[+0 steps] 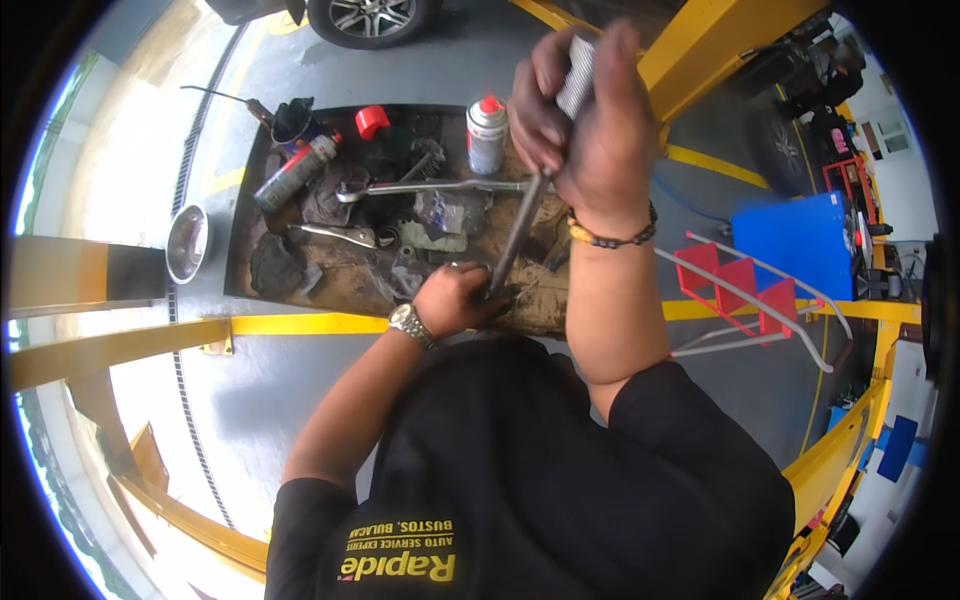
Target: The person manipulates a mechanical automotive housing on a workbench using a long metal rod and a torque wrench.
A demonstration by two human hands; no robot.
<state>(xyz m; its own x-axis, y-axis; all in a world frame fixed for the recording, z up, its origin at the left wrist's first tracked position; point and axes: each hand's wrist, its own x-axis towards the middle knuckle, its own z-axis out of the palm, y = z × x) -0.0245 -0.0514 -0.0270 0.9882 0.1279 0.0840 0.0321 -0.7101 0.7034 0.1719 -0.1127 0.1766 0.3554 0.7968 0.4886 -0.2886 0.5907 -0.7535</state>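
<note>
My right hand (612, 130) is raised at the upper right, closed round the knurled grip of a long metal bar (521, 232). The bar slants down and toward me across the near right part of a worn workbench (345, 268). My left hand (448, 300) is closed at its lower end, by the bench's near edge; what the end meets is hidden by the fingers. A long chrome ratchet wrench (440, 187) lies across the bench beyond the bar. Nearer lies another metal hand tool (335, 235), beside plastic bags (450, 212) and a dark rag (275, 265).
Spray cans (487, 140) (297, 172) and a red cap (371, 122) are on the bench. A metal bowl (188, 244) sits at left. Yellow lift posts (700, 60), a red-stepped ladder (735, 285) and a blue cabinet (790, 245) stand around. A car wheel (372, 18) is beyond.
</note>
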